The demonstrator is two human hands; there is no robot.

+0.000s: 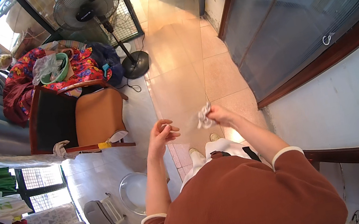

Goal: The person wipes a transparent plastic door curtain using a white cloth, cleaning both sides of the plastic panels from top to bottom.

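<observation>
A crumpled whitish cloth is pinched in the fingers of my right hand. Slightly blurred, the cloth hangs in front of a tall transparent sheet, which looks like clear plastic or glass. Close to the sheet's lower left edge is my left hand, its fingers loosely curled and apart with nothing visible in them. Whether those fingertips touch the sheet, I cannot tell. Tiled floor shows through and beside the sheet, and my shoes stand below my hands.
To the left is a wooden armchair with an orange seat, a rag on its arm. Behind it lie flowered fabric and a green basket. A pedestal fan stands farther off. Sliding panels line the right; a clear basin is lower left.
</observation>
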